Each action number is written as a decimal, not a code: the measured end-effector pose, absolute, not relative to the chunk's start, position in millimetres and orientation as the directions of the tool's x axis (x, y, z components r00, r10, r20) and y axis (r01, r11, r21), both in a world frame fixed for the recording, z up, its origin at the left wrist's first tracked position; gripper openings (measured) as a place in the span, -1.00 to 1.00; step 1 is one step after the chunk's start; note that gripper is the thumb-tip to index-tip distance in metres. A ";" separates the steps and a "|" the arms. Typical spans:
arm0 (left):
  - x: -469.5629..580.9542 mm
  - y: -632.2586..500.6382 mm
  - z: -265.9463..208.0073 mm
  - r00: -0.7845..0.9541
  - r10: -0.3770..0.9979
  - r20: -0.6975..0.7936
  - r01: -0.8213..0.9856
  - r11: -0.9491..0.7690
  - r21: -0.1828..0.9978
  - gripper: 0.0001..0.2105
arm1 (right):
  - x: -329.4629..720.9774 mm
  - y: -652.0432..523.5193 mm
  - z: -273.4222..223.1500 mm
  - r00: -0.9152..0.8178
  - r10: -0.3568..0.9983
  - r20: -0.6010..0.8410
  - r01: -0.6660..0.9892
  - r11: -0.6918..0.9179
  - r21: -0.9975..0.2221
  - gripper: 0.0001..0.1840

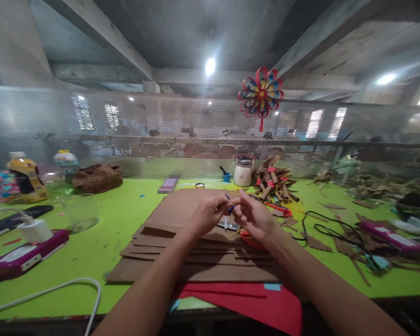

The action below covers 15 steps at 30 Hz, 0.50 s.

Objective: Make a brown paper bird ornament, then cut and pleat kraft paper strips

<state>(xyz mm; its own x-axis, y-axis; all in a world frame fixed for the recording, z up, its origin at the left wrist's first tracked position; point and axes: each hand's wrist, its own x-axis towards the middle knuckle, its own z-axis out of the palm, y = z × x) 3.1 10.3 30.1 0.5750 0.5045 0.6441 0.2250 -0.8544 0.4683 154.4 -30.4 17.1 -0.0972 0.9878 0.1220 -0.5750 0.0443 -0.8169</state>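
Note:
Above a stack of brown paper sheets (182,212), my left hand (208,214) pinches a small dark-blue piece (231,208); its exact kind is too small to make out. My right hand (254,214) meets it from the other side, fingers curled and fingertips at the same blue piece. Just below the hands lie scissors with an orange-red handle (250,240), partly hidden by the right hand, their metal part showing between the wrists. Red sheets (252,303) stick out from under the brown stack at the table's front edge.
Behind the hands stand a lidded jar (243,173), a small blue pot (227,177) and a heap of rolled brown paper pieces (273,179). Black cable (322,228) and paper scraps lie right. Left are a clear cup (80,213), a purple power bank (28,254) and a white cable (56,293).

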 end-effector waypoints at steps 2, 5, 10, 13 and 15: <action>3.0 11.8 28.5 0.595 0.486 0.640 0.256 -0.869 0.422 -0.70 | 156.0 -28.9 16.1 -0.107 0.987 0.120 -0.562 0.039 -0.826 -0.63; 3.7 15.4 23.7 0.609 0.451 0.652 0.276 -0.892 0.359 -0.72 | 157.5 -27.3 14.1 -0.121 0.988 0.092 -0.553 0.010 -0.833 -0.64; 5.1 19.7 16.7 0.598 0.411 0.689 0.290 -0.911 0.292 -0.75 | 156.8 -28.2 14.2 -0.081 0.992 0.098 -0.546 0.038 -0.837 -0.66; 5.5 21.3 14.8 0.593 0.422 0.685 0.303 -0.906 0.296 -0.76 | 155.4 -29.5 15.4 -0.049 0.993 0.105 -0.558 0.061 -0.828 -0.66; 6.0 22.1 13.9 0.583 0.434 0.687 0.312 -0.900 0.304 -0.78 | 154.8 -29.9 15.8 -0.037 0.994 0.105 -0.558 0.067 -0.827 -0.66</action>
<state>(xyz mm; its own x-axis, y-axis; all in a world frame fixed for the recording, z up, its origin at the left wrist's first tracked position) 6.0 22.1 13.9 0.5825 0.4337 0.6875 0.3118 -0.9003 0.3037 154.8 -29.9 15.8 -0.0369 0.9938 0.1052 -0.5581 0.0668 -0.8271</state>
